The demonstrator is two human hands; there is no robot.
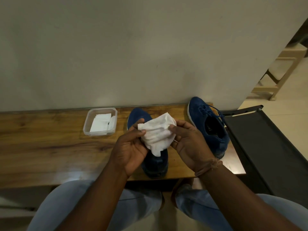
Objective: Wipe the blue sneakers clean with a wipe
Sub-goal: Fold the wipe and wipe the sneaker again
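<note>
Two blue sneakers stand on a wooden table (41,144). One sneaker (138,115) lies in the middle, mostly hidden behind my hands, toe pointing to the wall. The other sneaker (208,125) sits to its right near the table's end, laces loose. A crumpled white wipe (156,132) hangs above the middle sneaker. My left hand (131,147) pinches its left edge with thumb and fingers, and my right hand (188,142) grips its right edge.
A clear plastic container (86,125) holding folded white wipes sits left of the sneakers near the wall. A black rack (266,140) stands right of the table. A pale wall rises behind the table. A wooden stool (281,70) is far right. My knees are below the table edge.
</note>
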